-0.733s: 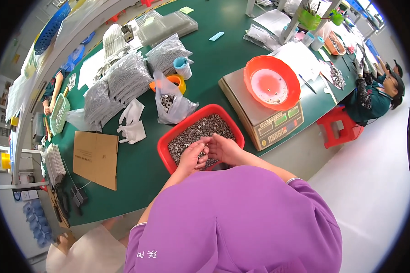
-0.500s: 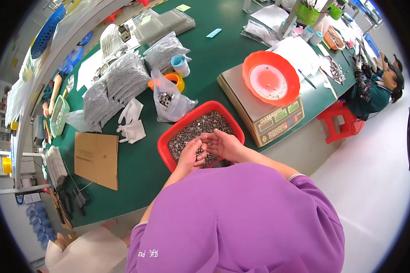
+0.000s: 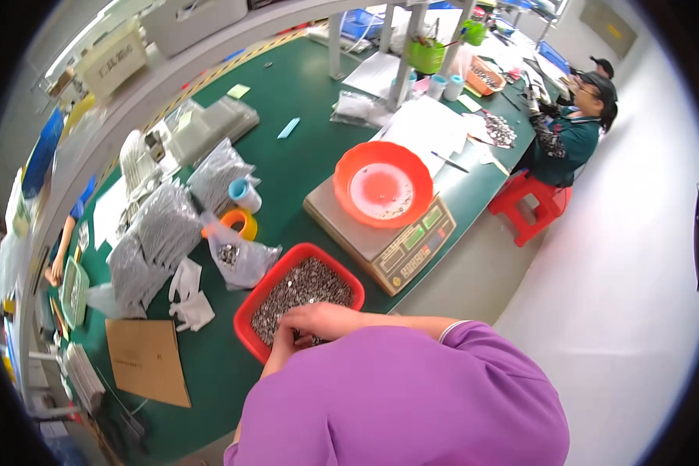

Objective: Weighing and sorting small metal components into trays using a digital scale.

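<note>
red tray point(image 3: 250, 311) heaped with small grey metal parts point(image 3: 299, 287), on green worktop point(image 3: 287, 167) just beside scale | right hand point(image 3: 318, 320) resting over parts, fingers curled narrow, touching them | left hand point(image 3: 281, 343) dipped in tray, fingers bent; hold cannot be told

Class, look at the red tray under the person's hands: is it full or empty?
Nearly full. Small grey metal parts cover the red tray almost to its rim; both hands rest in them.
</note>
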{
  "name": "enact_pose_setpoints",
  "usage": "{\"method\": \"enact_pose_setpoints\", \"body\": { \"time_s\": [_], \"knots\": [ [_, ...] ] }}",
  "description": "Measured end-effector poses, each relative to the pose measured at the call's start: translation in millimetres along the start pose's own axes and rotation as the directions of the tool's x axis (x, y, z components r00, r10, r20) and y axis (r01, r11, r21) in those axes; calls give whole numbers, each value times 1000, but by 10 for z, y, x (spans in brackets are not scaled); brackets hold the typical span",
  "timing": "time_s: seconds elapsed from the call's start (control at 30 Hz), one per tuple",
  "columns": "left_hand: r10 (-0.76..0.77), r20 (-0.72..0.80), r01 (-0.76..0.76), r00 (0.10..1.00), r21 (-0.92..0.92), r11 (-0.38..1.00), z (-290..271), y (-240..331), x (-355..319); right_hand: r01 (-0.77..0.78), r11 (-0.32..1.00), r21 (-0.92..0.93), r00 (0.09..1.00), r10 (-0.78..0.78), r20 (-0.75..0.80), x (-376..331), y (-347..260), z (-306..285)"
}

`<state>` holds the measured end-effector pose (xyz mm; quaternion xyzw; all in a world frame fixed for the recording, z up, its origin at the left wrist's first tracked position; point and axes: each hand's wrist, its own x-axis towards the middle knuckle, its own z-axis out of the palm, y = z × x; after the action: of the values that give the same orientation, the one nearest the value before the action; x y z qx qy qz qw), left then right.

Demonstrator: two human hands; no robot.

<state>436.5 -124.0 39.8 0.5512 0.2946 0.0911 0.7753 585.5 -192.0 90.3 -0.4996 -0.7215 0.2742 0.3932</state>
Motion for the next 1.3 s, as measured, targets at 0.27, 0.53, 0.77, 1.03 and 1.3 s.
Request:
{"method": "enact_pose_setpoints", "body": {
  "time_s": [0.27, 0.53, 0.77, 1.03, 1.3],
  "knots": [
    [-498, 77, 461, 864, -517, 721, -106, 112, 269, 10, 995, -97, 999, -5, 53, -42, -9, -26],
    [-397, 102, 370, 912, -622, 690, -226, -30, 298, -441, 796, 414, 788, 564, -245, -8, 126, 48],
    [-220, 21, 216, 975, -282, 935, 63, 341, 234, -299, 1, 954, 648, 734, 202, -135, 558, 284],
    [-230, -101, 189, 968, -313, 931, -27, 222, 243, -311, -86, 947, 691, 664, 287, -213, 509, 300],
    [-502, -51, 353, 863, -649, 674, -238, 75, 337, -270, 110, 956, 720, 683, 125, -81, 352, 37]
  ]
}}
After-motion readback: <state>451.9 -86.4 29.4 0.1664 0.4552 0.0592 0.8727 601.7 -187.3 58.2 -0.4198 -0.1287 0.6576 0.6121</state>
